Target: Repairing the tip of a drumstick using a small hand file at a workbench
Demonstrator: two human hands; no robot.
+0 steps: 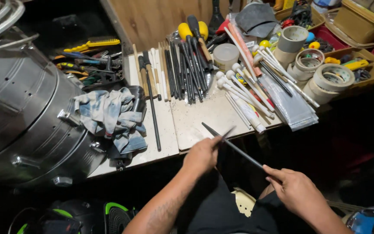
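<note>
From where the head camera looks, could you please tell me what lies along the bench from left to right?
Metal drum shell → blue-white rag → long dark stick → bundle of dark sticks → white-tipped mallets → clear plastic sleeve → rolls of tape.

The left hand (202, 155) is reaching toward twelve o'clock, fingers curling closed in a pinch. The right hand (297, 190), at four o'clock from it, is pinching closed too, forearm trailing toward five o'clock.

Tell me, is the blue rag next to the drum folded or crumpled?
Crumpled: the blue rag lies bunched in uneven wrinkles against the metal drum.
</note>
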